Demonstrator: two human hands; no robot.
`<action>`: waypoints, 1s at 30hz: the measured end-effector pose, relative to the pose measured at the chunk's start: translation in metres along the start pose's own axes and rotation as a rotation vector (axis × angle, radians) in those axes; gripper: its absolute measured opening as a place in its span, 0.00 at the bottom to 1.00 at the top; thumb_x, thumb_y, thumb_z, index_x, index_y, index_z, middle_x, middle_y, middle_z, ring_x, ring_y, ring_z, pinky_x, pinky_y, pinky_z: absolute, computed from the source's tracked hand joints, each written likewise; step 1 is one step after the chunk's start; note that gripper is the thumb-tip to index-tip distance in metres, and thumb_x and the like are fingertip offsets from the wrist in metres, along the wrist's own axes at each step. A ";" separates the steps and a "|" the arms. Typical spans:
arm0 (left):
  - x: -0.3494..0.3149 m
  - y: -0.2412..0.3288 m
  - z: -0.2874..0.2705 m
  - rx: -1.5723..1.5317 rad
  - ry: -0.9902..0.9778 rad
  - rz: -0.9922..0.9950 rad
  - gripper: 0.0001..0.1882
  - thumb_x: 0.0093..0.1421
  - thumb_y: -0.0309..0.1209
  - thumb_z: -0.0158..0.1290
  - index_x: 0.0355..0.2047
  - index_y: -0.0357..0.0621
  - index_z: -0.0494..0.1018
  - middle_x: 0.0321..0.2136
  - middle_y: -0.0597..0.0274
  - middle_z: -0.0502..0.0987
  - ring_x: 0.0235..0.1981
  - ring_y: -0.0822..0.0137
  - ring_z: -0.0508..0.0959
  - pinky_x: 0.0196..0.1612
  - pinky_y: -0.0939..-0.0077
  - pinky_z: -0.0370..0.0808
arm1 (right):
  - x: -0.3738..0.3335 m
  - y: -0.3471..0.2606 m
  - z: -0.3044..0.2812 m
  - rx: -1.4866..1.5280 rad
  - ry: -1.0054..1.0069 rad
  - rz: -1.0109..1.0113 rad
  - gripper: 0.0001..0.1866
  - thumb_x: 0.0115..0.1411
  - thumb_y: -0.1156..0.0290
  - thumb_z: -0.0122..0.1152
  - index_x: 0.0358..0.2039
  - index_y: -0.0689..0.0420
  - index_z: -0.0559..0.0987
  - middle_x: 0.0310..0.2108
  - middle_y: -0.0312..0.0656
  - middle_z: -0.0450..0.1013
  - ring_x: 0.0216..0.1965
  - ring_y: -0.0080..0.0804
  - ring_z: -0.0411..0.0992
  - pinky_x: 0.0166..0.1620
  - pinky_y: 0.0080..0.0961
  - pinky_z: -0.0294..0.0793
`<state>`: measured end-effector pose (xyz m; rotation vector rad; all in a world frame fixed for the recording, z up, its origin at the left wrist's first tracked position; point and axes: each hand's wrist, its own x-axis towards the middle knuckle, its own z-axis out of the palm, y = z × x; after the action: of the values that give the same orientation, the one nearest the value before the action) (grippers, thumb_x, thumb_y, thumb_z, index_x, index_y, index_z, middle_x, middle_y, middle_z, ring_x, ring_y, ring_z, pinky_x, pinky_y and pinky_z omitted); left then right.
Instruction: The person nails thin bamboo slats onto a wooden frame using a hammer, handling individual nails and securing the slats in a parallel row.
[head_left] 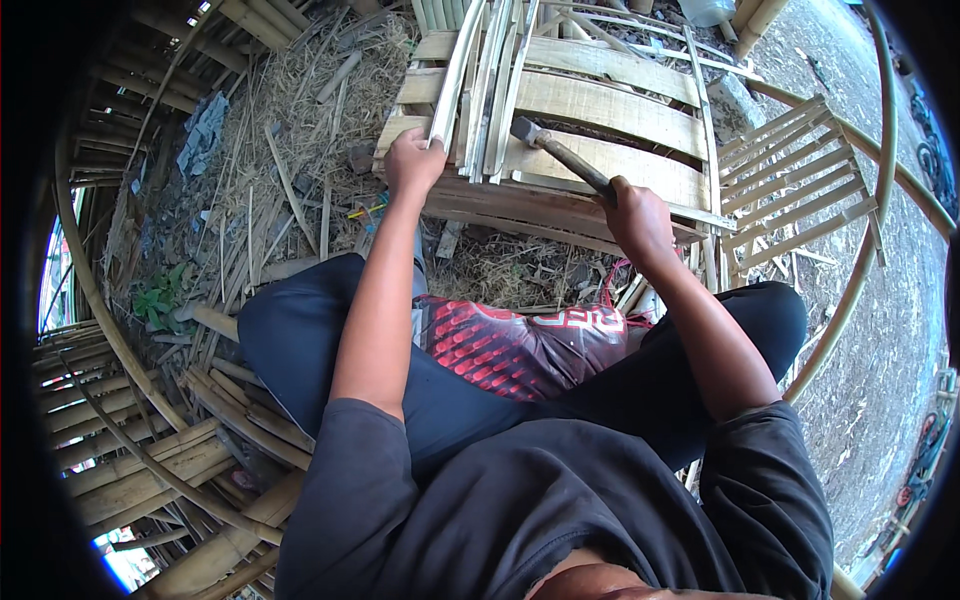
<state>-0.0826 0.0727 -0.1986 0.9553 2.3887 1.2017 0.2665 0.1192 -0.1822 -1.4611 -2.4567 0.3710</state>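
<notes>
My right hand (640,225) is wrapped round the handle of a hammer (575,160). Its dark metal head lies over the slatted wooden crate (620,95), close to the loose strips. At the crate's near left corner my left hand (414,163) pinches the near end of a long pale bamboo strip (456,75), which slants away from me. Just to the right of it, several more bamboo strips (490,110) lie side by side across the slats. The fingertips of my left hand are partly hidden behind the knuckles.
A small slatted bamboo rack (795,180) leans at the right, beside a concrete block (736,108). Bamboo scraps and shavings (290,150) litter the ground at the left. A printed sack (500,345) lies between my crossed legs. Stacked bamboo (150,460) stands at the lower left.
</notes>
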 end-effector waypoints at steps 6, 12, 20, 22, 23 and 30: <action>0.004 0.033 0.002 0.443 -0.261 -0.074 0.27 0.55 0.47 0.56 0.42 0.33 0.82 0.42 0.38 0.82 0.49 0.45 0.82 0.53 0.59 0.76 | -0.002 0.009 -0.001 -0.010 0.009 -0.001 0.14 0.63 0.58 0.63 0.33 0.57 0.79 0.23 0.53 0.77 0.28 0.55 0.78 0.32 0.49 0.75; 0.009 0.041 -0.005 0.451 -0.285 -0.083 0.31 0.54 0.51 0.56 0.43 0.32 0.81 0.43 0.36 0.81 0.50 0.46 0.81 0.54 0.59 0.76 | 0.001 0.008 -0.013 -0.083 0.044 -0.034 0.14 0.63 0.58 0.62 0.33 0.56 0.79 0.23 0.52 0.77 0.28 0.53 0.78 0.32 0.48 0.75; 0.021 0.032 -0.005 0.047 -0.217 -0.139 0.32 0.57 0.57 0.58 0.35 0.34 0.83 0.33 0.51 0.84 0.35 0.58 0.83 0.41 0.65 0.76 | 0.004 0.007 -0.031 -0.110 0.059 -0.089 0.09 0.63 0.65 0.57 0.33 0.56 0.80 0.26 0.49 0.79 0.29 0.49 0.80 0.33 0.45 0.77; 0.024 0.037 -0.009 -0.084 -0.264 -0.152 0.32 0.58 0.57 0.60 0.37 0.33 0.83 0.34 0.55 0.84 0.33 0.65 0.82 0.39 0.68 0.76 | 0.006 0.010 -0.035 -0.155 0.058 -0.065 0.09 0.62 0.64 0.59 0.33 0.55 0.80 0.26 0.48 0.79 0.30 0.48 0.80 0.33 0.44 0.78; 0.024 0.041 -0.006 -0.087 -0.272 -0.148 0.32 0.58 0.57 0.60 0.37 0.33 0.83 0.34 0.55 0.84 0.33 0.65 0.82 0.39 0.68 0.76 | 0.006 0.015 -0.036 -0.161 0.061 -0.058 0.09 0.62 0.64 0.59 0.33 0.55 0.80 0.26 0.48 0.79 0.30 0.48 0.80 0.33 0.44 0.78; 0.027 0.048 0.004 -0.197 -0.556 -0.298 0.51 0.57 0.65 0.56 0.68 0.37 0.62 0.65 0.48 0.68 0.63 0.54 0.71 0.65 0.61 0.63 | 0.008 0.027 -0.036 -0.173 0.066 -0.078 0.08 0.60 0.65 0.61 0.35 0.55 0.81 0.27 0.48 0.80 0.31 0.47 0.81 0.34 0.43 0.78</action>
<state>-0.0797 0.1148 -0.1620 0.7194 1.8536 0.8931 0.2975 0.1417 -0.1568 -1.4117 -2.5367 0.0947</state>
